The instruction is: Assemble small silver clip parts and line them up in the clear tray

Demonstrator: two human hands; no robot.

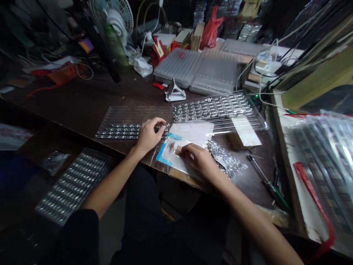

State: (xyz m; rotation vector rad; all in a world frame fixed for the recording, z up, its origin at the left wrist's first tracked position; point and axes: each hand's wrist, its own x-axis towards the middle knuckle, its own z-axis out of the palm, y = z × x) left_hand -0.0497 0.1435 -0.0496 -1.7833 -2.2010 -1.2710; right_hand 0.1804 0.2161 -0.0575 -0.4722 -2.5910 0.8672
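My left hand (150, 134) is at the right end of a clear ribbed tray (121, 115), whose near rows hold shiny metal pieces. Its thumb and forefinger are pinched at the tray's end; whatever lies between them is too small to make out. Over a white sheet with blue tape edges (165, 156), my right hand (197, 156) has its fingertips closed beside a small tan block (178, 149). What those fingertips hold is hidden. To the right of that hand lies a pile of small silvery parts (231, 162). A second clear tray (212, 106), filled with metal pieces, rests behind.
A white-topped block (246, 132) and a screwdriver with a green handle (278, 197) lie to the right. Stacked clear cases (195, 70), a white stand (175, 92) and a fan (114, 20) stand farther back. Another filled tray (73, 186) is low at left.
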